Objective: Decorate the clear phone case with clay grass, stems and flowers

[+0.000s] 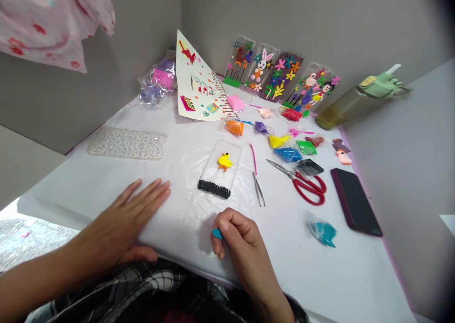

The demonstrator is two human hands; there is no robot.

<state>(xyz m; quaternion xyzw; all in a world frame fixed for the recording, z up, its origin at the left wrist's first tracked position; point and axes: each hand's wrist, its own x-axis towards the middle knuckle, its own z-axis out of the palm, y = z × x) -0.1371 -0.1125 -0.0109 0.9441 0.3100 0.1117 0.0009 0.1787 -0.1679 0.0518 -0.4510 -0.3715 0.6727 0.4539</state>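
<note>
My right hand (236, 235) pinches a small piece of teal clay (217, 234) between thumb and fingers, just above the front of the table. My left hand (133, 219) lies flat on the white table cover with its fingers stretched out, holding nothing. Beyond both hands lies a clear phone case (232, 177). It bears a yellow clay duck (224, 161) and a black fringed clay strip (214, 189) along its near end. Tweezers (259, 190) and a pink stick (253, 158) are right of the case. An opened packet of teal clay (323, 230) sits at the right.
Red-handled scissors (308, 185) and a dark phone (356, 202) lie at right. Behind are wrapped clays (287, 154), decorated cases (261, 69), a bottle (350, 103) and an upright drawn sheet (197, 84). A textured clear case (128, 144) lies at left.
</note>
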